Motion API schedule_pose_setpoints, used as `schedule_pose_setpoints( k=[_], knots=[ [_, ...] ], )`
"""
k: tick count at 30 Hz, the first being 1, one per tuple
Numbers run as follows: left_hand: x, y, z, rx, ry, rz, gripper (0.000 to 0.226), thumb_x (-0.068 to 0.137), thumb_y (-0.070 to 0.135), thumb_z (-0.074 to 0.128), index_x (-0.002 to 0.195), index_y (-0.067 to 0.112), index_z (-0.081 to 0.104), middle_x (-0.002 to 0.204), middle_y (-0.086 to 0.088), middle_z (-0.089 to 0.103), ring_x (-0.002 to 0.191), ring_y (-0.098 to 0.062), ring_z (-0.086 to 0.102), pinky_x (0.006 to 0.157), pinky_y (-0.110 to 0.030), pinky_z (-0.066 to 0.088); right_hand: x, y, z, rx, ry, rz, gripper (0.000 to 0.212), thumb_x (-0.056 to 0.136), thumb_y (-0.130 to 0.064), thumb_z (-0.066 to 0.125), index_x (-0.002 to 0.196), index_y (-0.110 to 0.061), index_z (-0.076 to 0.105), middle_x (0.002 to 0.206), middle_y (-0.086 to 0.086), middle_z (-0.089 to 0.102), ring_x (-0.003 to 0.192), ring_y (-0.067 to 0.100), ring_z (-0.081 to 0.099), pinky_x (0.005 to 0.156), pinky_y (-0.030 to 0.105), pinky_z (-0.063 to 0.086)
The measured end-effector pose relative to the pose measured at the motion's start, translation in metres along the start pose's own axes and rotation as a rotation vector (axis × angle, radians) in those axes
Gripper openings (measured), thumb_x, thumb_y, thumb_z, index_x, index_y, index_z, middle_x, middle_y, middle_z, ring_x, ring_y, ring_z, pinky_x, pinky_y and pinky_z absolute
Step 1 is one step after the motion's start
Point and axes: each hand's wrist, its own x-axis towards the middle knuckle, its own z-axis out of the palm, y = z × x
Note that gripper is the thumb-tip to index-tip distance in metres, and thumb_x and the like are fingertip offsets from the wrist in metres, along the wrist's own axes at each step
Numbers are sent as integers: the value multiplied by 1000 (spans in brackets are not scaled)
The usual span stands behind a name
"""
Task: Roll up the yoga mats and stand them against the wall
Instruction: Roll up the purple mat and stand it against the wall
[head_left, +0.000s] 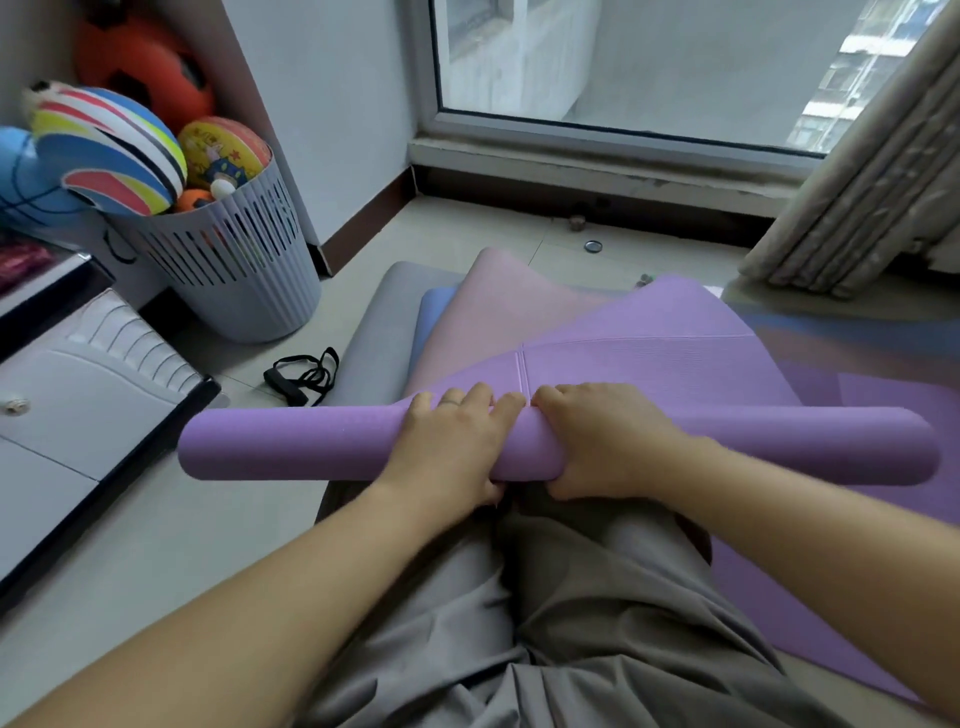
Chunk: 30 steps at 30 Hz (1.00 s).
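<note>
Purple mat: the near end is wound into a tight roll lying crosswise just in front of your knees; the rest stretches flat toward the window.

Your left hand and right hand sit side by side at the middle of the roll, fingers curled over the top, thumbs tucked under. Both are closed around it.

Progress, as judged: early. The roll is thin and most of the purple mat is unrolled.

Under it lie a pink mat, a blue mat and a grey mat, all flat and fanned out. A further purple sheet shows at your right; I cannot tell whether it is a separate mat.

Nothing stands against the wall yet.

Outward: black strap on the floor at left, basket of balls beyond it, curtain at right.
</note>
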Motion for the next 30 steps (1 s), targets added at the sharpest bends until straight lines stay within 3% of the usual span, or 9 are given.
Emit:
schedule_pose_setpoints(
  k=[2,5,8,11,14,18,24,26,30],
  knots=[
    [-2,0,1,31,41,-7,83,67,38,75,140,26,37,119,-6,54,105,-30,57,85,-39,40,8,3,-11,42,-70,-2,46,66,-44,69,93,-18,44,84,-3,55,74,22,51,59,31,37],
    [1,-8,-20,12,115,-8,78,71,36,71,140,27,37,119,-5,54,104,-30,57,85,-38,39,9,4,-31,28,-9,-9,47,64,-45,69,95,-17,47,82,-4,58,73,22,56,60,32,45],
    [-5,-10,-54,7,191,-16,79,76,41,67,143,31,27,124,0,48,109,-27,54,89,-37,36,-2,3,-68,-28,86,-51,46,62,-47,67,95,-21,49,80,-6,58,71,19,56,58,31,45],
    [-20,0,-75,34,178,15,80,77,45,63,143,32,20,125,1,45,110,-26,53,87,-36,38,-22,2,-89,-19,33,-99,46,61,-52,68,93,-25,50,77,-8,58,69,15,56,57,29,46],
    [-32,13,-61,7,25,72,79,77,44,63,142,31,19,124,0,45,111,-26,53,86,-35,41,-38,-5,-74,47,-128,-98,48,61,-53,71,97,-27,52,82,-8,61,72,13,57,59,27,47],
    [-41,27,-29,-17,-184,126,74,73,38,67,134,29,26,117,-2,48,107,-28,54,79,-36,38,-50,-17,-27,186,-330,-42,57,64,-55,73,107,-25,50,101,-6,62,90,17,58,74,32,48],
    [-26,10,-31,-244,-368,198,63,68,41,70,121,30,38,108,1,55,99,-23,56,83,-38,48,-76,-28,-7,-31,-59,-56,69,76,-50,59,133,-21,32,117,-3,46,104,22,45,81,36,41],
    [-22,8,-32,-295,-415,201,58,67,43,71,116,31,41,108,4,57,100,-20,56,83,-38,48,-73,-30,-4,2,-49,-13,63,75,-45,60,129,-22,37,115,-4,49,101,22,48,79,36,43],
    [-29,21,-24,-12,-185,103,70,74,53,63,132,29,32,120,2,48,111,-23,50,87,-36,40,-54,-12,-10,149,-141,21,56,66,-50,68,108,-23,44,101,-6,57,92,20,56,72,34,47]
  ],
)
